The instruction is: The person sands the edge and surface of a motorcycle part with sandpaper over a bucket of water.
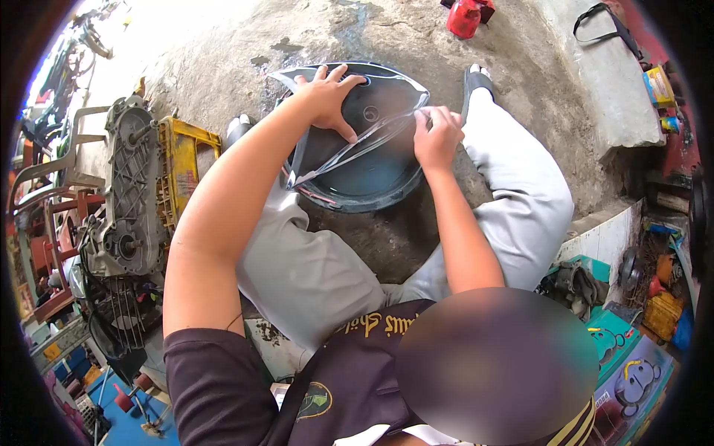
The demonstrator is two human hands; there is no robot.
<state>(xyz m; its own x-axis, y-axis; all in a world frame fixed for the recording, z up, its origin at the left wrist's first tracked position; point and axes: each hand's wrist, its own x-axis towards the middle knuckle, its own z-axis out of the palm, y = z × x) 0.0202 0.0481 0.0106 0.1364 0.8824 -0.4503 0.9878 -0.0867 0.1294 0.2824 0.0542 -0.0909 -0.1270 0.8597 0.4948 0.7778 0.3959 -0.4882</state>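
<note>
A dark triangular piece (320,152) with pale, shiny edges lies across a round black basin (372,202), which seems to hold liquid. My left hand (327,100) rests on the piece's upper left part, fingers spread. At its right corner, my right hand (437,134) has its fingers curled and pinched on the edge. A small round mark shows on the piece's dark surface between the hands. Part of the area near my right hand is blurred.
My legs frame the basin on the concrete floor (357,37). At left stand a metal engine casing (134,186) and a yellow crate (177,160). A red object (464,18) lies at the top. Cans (658,85) and scattered parts are at right.
</note>
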